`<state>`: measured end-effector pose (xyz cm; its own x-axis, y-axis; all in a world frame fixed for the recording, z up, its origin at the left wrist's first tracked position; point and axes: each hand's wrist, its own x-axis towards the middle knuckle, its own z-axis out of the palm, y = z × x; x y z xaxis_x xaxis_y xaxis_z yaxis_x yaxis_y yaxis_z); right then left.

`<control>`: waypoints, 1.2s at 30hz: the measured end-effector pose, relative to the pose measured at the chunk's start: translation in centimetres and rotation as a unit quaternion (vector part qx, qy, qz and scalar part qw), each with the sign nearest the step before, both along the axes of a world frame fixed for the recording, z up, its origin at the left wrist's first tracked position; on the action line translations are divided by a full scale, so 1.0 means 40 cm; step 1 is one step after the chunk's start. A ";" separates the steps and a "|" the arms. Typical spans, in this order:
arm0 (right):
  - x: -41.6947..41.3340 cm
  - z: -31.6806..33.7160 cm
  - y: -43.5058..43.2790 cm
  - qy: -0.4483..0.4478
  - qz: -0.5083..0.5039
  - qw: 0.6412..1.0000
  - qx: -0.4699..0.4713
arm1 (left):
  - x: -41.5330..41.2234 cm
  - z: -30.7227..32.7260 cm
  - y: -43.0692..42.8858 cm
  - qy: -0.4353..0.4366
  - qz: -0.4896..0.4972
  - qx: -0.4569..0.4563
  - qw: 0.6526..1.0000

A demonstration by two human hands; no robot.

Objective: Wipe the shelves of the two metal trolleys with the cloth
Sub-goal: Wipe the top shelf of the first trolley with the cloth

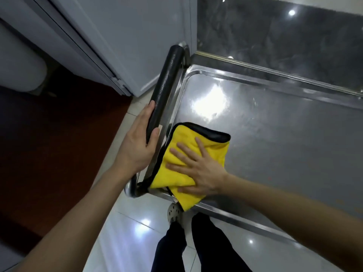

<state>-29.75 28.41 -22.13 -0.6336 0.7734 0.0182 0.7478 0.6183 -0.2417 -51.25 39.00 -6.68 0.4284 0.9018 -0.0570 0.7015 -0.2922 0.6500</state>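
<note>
Steel trolley shelf [275, 134] gleams — right hand [198, 171] pressed flat on the yellow cloth [213, 152], left hand [137, 142] gripping the black handle [167, 75].

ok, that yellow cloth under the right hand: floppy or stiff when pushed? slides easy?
Probably floppy: the yellow cloth lies folded, one corner drooping over the rim of the top shelf. Likely slides easily on the glossy steel. Could bunch unless pressed flat, as the right hand does with spread fingers.
</note>
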 end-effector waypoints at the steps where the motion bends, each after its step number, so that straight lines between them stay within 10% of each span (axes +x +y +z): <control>1: 0.017 0.000 0.018 -0.002 0.044 0.999 0.005 | -0.001 -0.001 -0.003 0.002 0.001 -0.001 1.000; 4: 0.103 0.011 0.224 -0.043 0.072 0.996 0.014 | -0.001 -0.006 0.005 0.007 0.002 0.001 1.000; 10: 0.231 0.050 0.580 -0.057 -0.282 0.957 -0.037 | -0.002 -0.006 0.011 0.014 0.005 -0.012 1.000; 22: 0.001 0.023 0.019 -0.025 0.056 0.998 -0.022 | 0.006 0.001 0.003 0.006 0.006 0.004 1.000; 30: 0.232 0.047 0.542 -0.030 -0.313 0.948 -0.048 | 0.010 -0.003 0.015 0.005 0.009 0.004 1.000; 36: 0.037 0.022 0.186 0.007 -0.283 0.959 0.006 | 0.014 0.000 0.014 0.009 0.005 0.017 1.000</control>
<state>-28.25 35.85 -21.26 -0.1130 0.9930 0.0343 0.9612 0.1180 -0.2493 -50.68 39.58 -6.69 0.4191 0.9073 -0.0332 0.7158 -0.3077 0.6268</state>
